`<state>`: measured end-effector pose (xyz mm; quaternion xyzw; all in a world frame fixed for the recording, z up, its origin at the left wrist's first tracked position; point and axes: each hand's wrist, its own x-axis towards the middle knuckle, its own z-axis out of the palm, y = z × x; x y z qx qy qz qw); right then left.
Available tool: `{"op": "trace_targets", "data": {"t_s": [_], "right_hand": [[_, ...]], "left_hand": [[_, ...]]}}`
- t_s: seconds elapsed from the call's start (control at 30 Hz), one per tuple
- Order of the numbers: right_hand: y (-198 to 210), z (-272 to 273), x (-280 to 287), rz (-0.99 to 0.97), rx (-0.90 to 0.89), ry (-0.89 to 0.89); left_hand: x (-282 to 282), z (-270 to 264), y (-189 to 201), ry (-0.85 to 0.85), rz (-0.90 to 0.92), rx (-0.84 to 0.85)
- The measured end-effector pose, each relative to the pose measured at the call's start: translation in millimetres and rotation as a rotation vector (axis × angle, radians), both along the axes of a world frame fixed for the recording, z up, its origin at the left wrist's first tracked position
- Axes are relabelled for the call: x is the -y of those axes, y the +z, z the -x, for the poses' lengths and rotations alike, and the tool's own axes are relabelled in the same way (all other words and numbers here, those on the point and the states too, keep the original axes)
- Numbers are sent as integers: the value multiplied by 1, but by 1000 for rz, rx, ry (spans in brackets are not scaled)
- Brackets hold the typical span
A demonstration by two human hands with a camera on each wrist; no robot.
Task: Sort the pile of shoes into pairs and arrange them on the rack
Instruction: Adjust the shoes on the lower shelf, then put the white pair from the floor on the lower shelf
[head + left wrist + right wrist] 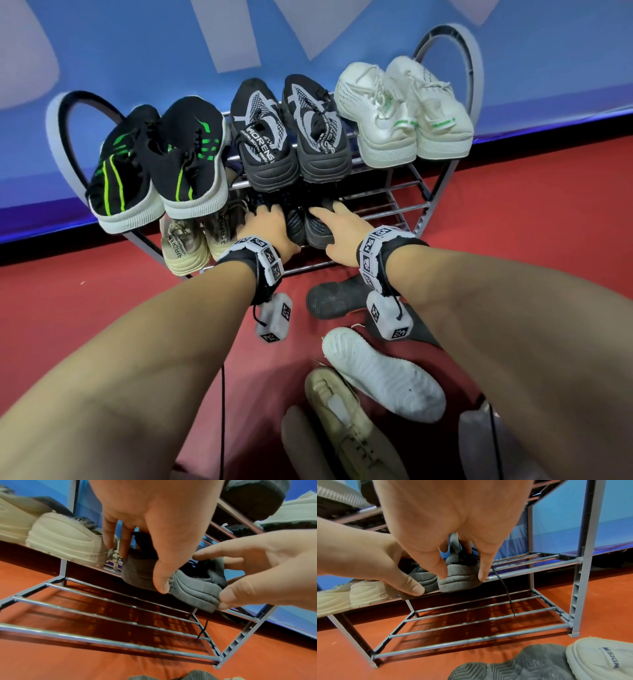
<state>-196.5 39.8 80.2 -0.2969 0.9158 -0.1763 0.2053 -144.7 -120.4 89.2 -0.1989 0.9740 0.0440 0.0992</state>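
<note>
Head view, nearest first: loose shoes are left on the red floor (102,308), a cream shoe (346,421), a white shoe (383,373) lying sole up and a dark shoe (330,299) close to the rack (442,192); whether more are hidden under the arms I cannot tell. Beyond them, the left hand (270,228) and right hand (337,233) each grip the heel of one grey shoe (192,588) of a pair on the middle shelf, just beside a beige pair (195,240) to the left. The bottom shelf (471,627) holds nothing in the wrist views. Farthest, the top shelf carries three pairs: black-green (154,164), black-grey (291,133) and white (404,109). I judge the job over halfway: four pairs are racked, a fifth is going in, and the floor shoes want matching.
</note>
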Motion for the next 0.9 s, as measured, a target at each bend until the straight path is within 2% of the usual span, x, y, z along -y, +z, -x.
{"op": "trace_targets", "data": {"t_s": [0.1, 0.23, 0.43, 0.7, 0.9], "right_hand": [[2, -3, 0, -7, 7, 15], [14, -18, -6, -39, -51, -11], [25, -53, -33, -65, -50, -58], [41, -73, -80, -25, -79, -83], [44, -81, -104, 73, -53, -193]], "left_hand": [[-2, -3, 0, 24, 26, 1], [-21, -17, 0, 21, 150, -99], [-44, -42, 19, -167, 206, -171], [-82, -84, 37, -282, 181, -158], [-104, -101, 33, -303, 145, -162]]}}
